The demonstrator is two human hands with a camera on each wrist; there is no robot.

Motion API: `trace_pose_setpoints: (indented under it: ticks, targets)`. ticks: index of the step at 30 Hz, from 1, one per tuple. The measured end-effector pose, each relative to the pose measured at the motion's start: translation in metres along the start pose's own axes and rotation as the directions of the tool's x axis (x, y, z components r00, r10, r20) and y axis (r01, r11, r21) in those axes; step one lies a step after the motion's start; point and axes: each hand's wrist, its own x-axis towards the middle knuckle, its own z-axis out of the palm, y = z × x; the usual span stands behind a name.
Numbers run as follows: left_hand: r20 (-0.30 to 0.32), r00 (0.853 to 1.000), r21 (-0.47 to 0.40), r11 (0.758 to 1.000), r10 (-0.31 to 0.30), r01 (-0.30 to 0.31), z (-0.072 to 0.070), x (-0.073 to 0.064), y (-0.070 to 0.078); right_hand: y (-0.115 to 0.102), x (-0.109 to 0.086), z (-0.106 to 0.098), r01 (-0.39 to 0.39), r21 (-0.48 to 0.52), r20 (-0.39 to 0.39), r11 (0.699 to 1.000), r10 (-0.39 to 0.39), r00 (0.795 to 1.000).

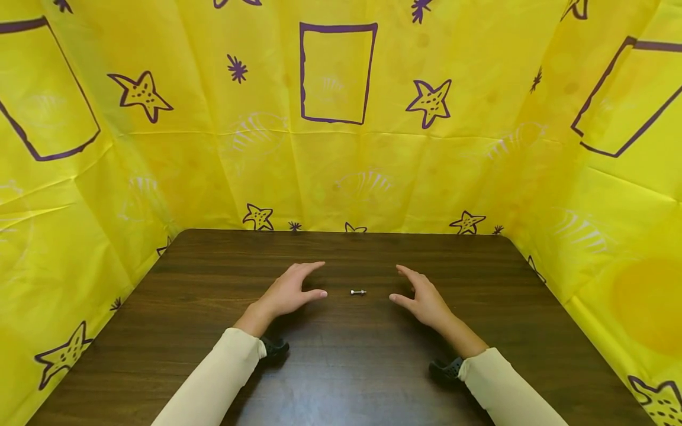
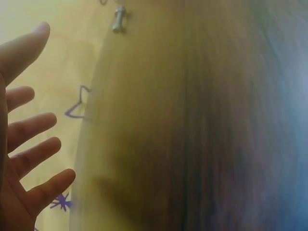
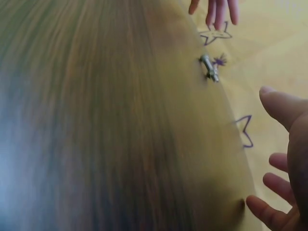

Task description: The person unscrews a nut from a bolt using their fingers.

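A small metal bolt with a nut on it [image 1: 359,293] lies on its side on the dark wooden table [image 1: 341,355]. To its left is my left hand [image 1: 290,290], fingers spread and thumb apart, holding nothing. My right hand [image 1: 422,299] mirrors it on the other side, also with nothing in its grasp. Both hands stand apart from the bolt. The left wrist view has the bolt [image 2: 119,19] near its top edge, beyond the left thumb. In the right wrist view the bolt [image 3: 210,68] shows with the left hand's fingertips [image 3: 220,14] behind it.
Yellow cloth [image 1: 330,171] printed with purple starfish and frames hangs behind the table and along both sides. Dark straps, one [image 1: 276,348] at the left wrist and another [image 1: 446,369] at the right, sit by the pale sleeves.
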Motion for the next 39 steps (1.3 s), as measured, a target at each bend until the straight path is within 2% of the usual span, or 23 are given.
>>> trace_pose_setpoints:
  ticks: [6,12,21,26,32,39]
  targets:
    - [0.006,1.000,-0.084,0.996,-0.016,0.017,0.006,0.005,0.007,-0.006,0.005,0.007,-0.007,-0.022,-0.026,1.000,0.007,1.000]
    - [0.014,1.000,-0.153,0.988,-0.013,0.015,0.013,0.010,0.014,-0.014,0.012,0.016,-0.030,-0.015,0.010,0.999,0.030,1.000]
    - [-0.009,1.000,-0.275,0.961,-0.024,0.021,0.028,0.018,0.024,-0.023,0.022,0.029,-0.042,-0.022,0.013,0.999,0.042,0.999]
    - [-0.003,0.999,-0.307,0.951,-0.043,0.040,0.036,0.023,0.032,-0.026,0.027,0.036,-0.051,-0.026,-0.003,0.998,0.050,0.999]
    - [0.031,0.995,-0.294,0.950,-0.098,0.103,0.045,0.029,0.041,-0.032,0.029,0.044,-0.086,-0.027,-0.020,0.996,0.085,0.996]
    - [-0.044,0.983,-0.192,0.967,-0.178,0.167,0.058,0.031,0.048,-0.037,0.031,0.052,-0.110,-0.033,-0.043,0.993,0.109,0.993]
